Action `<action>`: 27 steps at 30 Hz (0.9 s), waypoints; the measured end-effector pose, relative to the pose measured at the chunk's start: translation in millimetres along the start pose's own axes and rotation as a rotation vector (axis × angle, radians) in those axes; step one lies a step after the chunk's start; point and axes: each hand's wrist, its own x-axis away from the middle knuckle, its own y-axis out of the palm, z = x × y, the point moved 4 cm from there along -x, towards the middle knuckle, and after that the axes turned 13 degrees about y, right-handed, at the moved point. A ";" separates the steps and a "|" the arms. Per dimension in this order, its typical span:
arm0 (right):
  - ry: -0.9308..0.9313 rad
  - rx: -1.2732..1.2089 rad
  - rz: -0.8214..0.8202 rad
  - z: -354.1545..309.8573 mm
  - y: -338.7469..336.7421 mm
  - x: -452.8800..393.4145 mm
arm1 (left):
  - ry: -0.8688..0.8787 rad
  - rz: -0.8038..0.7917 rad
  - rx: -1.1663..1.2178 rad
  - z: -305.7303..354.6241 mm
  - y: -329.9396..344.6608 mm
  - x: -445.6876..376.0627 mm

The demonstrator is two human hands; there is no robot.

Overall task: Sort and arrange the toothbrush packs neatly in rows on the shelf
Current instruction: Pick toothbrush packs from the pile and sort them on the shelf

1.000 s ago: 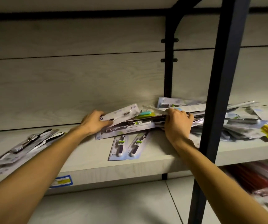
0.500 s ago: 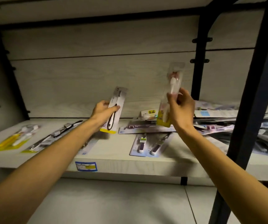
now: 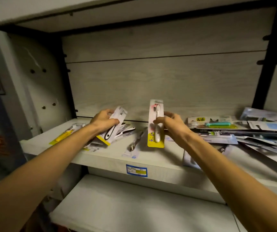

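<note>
Two hands, each holding one toothbrush pack above the shelf (image 3: pixel 101 158).

The left hand (image 3: pixel 103 120) grips a tilted black-and-white toothbrush pack (image 3: pixel 112 129) over the loose packs at the shelf's left; the right hand (image 3: pixel 169 123) pinches an upright yellow-based pink toothbrush pack (image 3: pixel 156 131) near the front edge. A single pack (image 3: pixel 135 142), apparently grey, lies between them on bare shelf. The unsorted pile (image 3: pixel 234 129) crowds the right end.

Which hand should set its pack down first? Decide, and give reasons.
Left. The left hand holds its black-and-white pack low over packs already laid there; the right hand's upright pack has further to go.
</note>
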 end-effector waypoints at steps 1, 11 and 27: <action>-0.005 0.023 -0.022 -2.1 9.6 -1.4 | 0.009 -0.028 -0.108 -9.0 -6.5 3.4; -0.091 0.152 0.002 1.6 79.5 -28.6 | 0.168 -0.387 -0.186 -58.7 -3.7 2.3; 0.001 0.161 -0.087 -24.4 222.7 -62.3 | 0.120 -0.146 -0.360 -151.1 -105.8 -23.1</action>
